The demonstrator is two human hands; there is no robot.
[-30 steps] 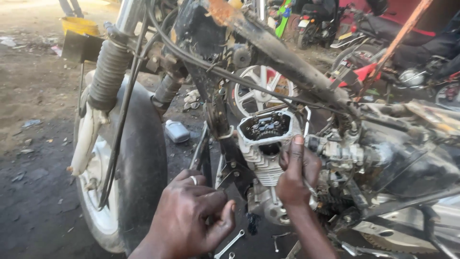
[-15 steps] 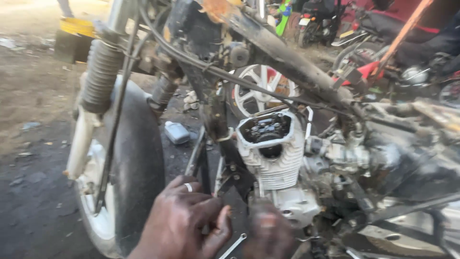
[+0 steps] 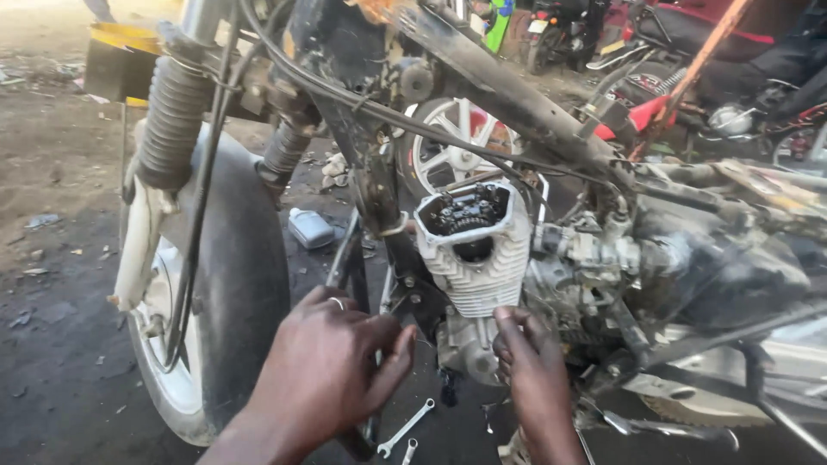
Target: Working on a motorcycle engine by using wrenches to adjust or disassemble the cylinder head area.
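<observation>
At frame centre the engine [image 3: 472, 258] sits open-topped, pale finned cylinder with gears exposed. The right hand [image 3: 536, 366] touches its lower fins, fingers loosely curled, holding nothing visible. The left hand [image 3: 332, 370] grips the frame tube [image 3: 353, 258]. Spanners [image 3: 405, 428] lie below; the front wheel [image 3: 207, 293] crowds the left, cables [image 3: 388, 112] cross above.

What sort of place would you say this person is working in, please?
Probably an outdoor motorcycle repair yard: a stripped motorcycle engine stands open, spanners lie on the dirt ground, and other motorcycles are parked behind.
</observation>
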